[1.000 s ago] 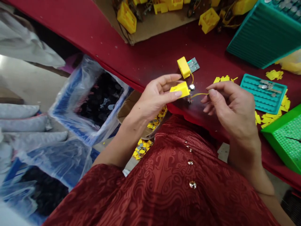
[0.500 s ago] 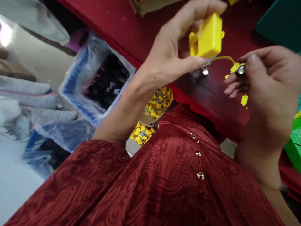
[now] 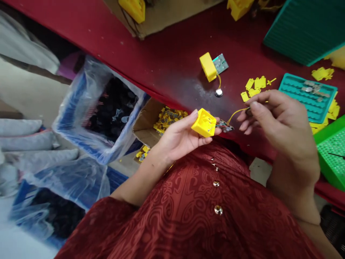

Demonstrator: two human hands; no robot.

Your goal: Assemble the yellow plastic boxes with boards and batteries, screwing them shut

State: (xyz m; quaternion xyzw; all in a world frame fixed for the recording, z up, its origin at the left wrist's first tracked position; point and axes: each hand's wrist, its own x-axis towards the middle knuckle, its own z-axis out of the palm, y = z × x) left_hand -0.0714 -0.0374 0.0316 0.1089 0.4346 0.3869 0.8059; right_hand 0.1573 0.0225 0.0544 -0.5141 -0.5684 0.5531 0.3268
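our left hand [image 3: 183, 138] is gripping the yellow case [image 3: 204, 123], opening facing us, long axis unclear; our right hand [image 3: 281, 126] is pinching yellow wires [image 3: 237, 111].

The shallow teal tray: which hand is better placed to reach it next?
Probably the right hand: it is nearer the tray, though its grip pinches yellow wires. The left hand is farther away and holds an open yellow box.

The right grip [image 3: 280, 126] mostly hides a small dark piece [image 3: 248, 111]; a green basket [image 3: 329, 135] runs off-view.
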